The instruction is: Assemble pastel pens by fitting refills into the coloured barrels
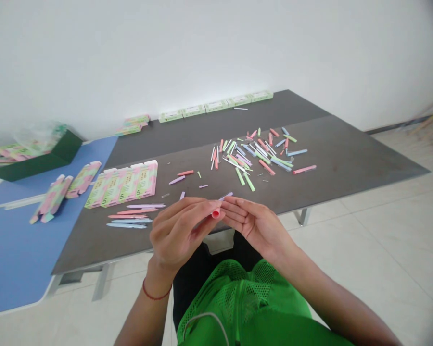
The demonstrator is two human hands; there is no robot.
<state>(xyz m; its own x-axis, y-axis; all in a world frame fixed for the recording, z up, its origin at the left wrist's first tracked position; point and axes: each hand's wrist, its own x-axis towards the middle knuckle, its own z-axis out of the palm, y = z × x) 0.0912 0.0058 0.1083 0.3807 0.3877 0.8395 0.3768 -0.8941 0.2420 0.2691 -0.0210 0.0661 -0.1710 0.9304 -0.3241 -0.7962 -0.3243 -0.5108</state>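
Observation:
My left hand (182, 230), with a red string on its wrist, is shut around a slim pen whose pink open end (215, 214) shows below the fingers. A lilac piece (225, 195) sticks out above the hands, and I cannot tell if it is part of the same pen. My right hand (254, 223) lies flat-fingered, its fingertips next to the pink end. Several finished pastel pens (130, 216) lie in a loose row left of my hands. Beyond them is a heap of pastel pen parts (252, 154).
The dark grey table (310, 163) holds a row of flat pink-green printed cartons (124, 185) and white-green boxes (216, 105) along the wall. To the left are a blue table (21, 250) with more cartons and a green box (36, 161).

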